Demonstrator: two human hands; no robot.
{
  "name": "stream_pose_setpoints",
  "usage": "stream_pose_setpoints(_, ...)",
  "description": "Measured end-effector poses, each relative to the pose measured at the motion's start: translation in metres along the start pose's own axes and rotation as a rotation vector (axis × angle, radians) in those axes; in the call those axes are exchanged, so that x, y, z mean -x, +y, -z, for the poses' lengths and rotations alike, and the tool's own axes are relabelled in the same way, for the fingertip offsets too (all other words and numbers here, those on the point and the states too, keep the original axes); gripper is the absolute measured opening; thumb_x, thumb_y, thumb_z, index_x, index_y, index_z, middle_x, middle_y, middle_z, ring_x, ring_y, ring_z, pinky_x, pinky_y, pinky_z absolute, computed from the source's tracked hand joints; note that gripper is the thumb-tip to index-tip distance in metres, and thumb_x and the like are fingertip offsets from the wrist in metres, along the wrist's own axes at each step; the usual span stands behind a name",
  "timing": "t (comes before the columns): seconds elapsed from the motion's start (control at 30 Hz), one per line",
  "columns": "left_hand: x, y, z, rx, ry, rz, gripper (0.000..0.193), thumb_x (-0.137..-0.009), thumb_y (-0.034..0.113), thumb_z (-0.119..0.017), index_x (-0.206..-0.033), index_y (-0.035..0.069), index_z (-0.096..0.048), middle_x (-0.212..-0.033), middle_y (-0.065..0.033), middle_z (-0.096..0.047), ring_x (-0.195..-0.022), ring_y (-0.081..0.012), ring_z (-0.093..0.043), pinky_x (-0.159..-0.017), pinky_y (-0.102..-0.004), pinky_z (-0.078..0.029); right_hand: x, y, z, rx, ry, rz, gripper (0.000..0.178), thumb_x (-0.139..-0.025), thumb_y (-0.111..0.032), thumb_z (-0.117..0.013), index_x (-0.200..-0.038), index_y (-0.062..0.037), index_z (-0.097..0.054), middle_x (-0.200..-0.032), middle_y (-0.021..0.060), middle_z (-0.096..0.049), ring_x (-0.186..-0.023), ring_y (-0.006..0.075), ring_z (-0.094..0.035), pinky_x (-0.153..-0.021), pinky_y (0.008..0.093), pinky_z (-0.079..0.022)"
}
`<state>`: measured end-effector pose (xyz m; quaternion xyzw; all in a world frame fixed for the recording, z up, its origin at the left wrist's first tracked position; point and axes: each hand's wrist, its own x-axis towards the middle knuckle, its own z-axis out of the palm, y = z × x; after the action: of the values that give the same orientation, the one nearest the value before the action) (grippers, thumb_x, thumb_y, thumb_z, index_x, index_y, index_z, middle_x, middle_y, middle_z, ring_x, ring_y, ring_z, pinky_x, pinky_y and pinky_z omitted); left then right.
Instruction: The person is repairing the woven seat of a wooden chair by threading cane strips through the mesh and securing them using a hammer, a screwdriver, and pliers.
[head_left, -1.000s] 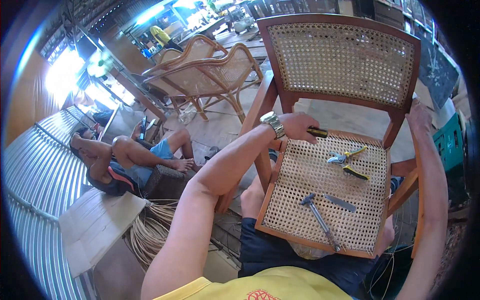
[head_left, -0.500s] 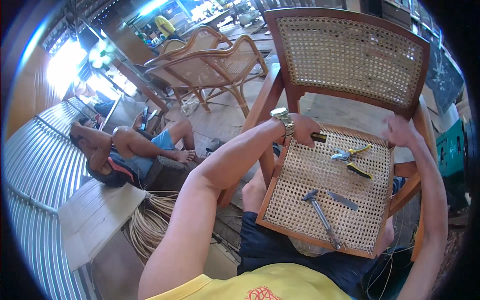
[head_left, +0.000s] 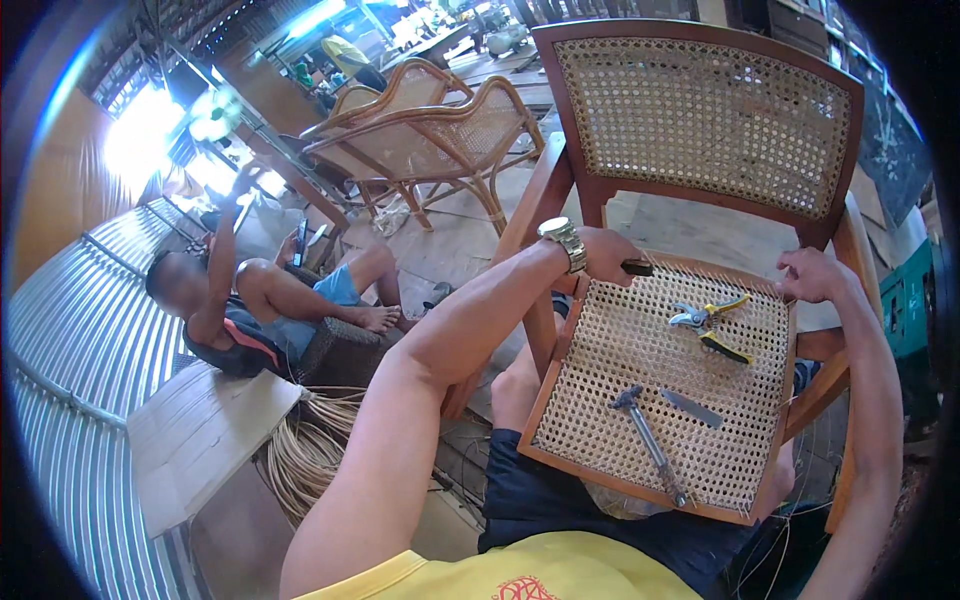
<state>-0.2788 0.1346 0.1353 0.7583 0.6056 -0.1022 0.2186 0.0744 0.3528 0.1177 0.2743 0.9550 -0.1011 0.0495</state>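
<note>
A dark handle (head_left: 638, 268) is clasped, pointing rightward, in the left hand (head_left: 606, 257), with the cane seat (head_left: 660, 355) spread bodyward, its far-right corner just beside the right hand (head_left: 814, 275), whose grip cannot be told.

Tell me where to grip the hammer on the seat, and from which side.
Probably best by the lower handle, coming from the near right: the hammer lies on the cane seat, head toward the far left, its slim handle slanting nearer and rightward.
</note>
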Motion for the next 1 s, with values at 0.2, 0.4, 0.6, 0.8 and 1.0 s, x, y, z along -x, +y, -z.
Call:
stream_pose_setpoints(0.2,-0.007,-0.011,-0.012,-0.069,-0.025,0.018,0.045,-0.090,0.037,-0.068,-0.123,0.008,-0.063,-0.109,-0.0204,-0.070,-0.103,-0.0385,-0.066,-0.090,-0.0483,-0.049,0.008,0.013,0.017,-0.086,-0.074,-0.063,0.041,-0.086,-0.036,-0.072,-0.111,-0.0031,-0.070,-0.105,0.0179,-0.073,-0.101,0.0318,-0.070,-0.088,0.0408,-0.055)
stream_pose_setpoints(0.4,-0.001,0.001,-0.009,-0.003,0.014,0.003,0.044,-0.090,0.035,-0.068,-0.125,0.007,-0.063,-0.110,-0.0201,-0.071,-0.103,-0.0377,-0.067,-0.090,-0.0484,-0.049,0.006,0.004,0.022,-0.194,-0.251,-0.177,0.037,-0.086,-0.036,-0.071,-0.107,-0.0046,-0.071,-0.104,0.0177,-0.073,-0.099,0.0328,-0.069,-0.086,0.0424,-0.054)
stream_pose_setpoints(0.6,-0.002,0.002,-0.007,-0.065,-0.011,0.032,0.044,-0.091,0.036,-0.067,-0.125,0.008,-0.062,-0.109,-0.0188,-0.071,-0.106,-0.0374,-0.067,-0.090,-0.0486,-0.049,0.017,0.003,0.025,-0.120,-0.177,-0.153,0.039,-0.087,-0.037,-0.070,-0.108,-0.0045,-0.071,-0.105,0.0175,-0.072,-0.099,0.0334,-0.069,-0.087,0.0422,-0.053)
stream_pose_setpoints(0.8,-0.001,-0.002,-0.009,-0.067,-0.042,0.042,0.044,-0.091,0.035,-0.067,-0.124,0.006,-0.062,-0.111,-0.0197,-0.070,-0.107,-0.0377,-0.066,-0.092,-0.0486,-0.049,0.009,0.010,0.019,-0.091,-0.172,-0.126,0.042,-0.087,-0.039,-0.071,-0.111,-0.0039,-0.070,-0.108,0.0174,-0.072,-0.102,0.0336,-0.068,-0.088,0.0420,-0.053)
stream_pose_setpoints(1.0,-0.003,0.006,-0.007,-0.032,-0.026,0.049,0.044,-0.091,0.033,-0.067,-0.126,0.007,-0.061,-0.113,-0.0206,-0.070,-0.109,-0.0384,-0.065,-0.094,-0.0494,-0.048,0.014,0.026,0.010,-0.058,-0.129,-0.089,0.043,-0.086,-0.040,-0.071,-0.112,-0.0045,-0.070,-0.108,0.0174,-0.072,-0.104,0.0327,-0.068,-0.089,0.0413,-0.053)
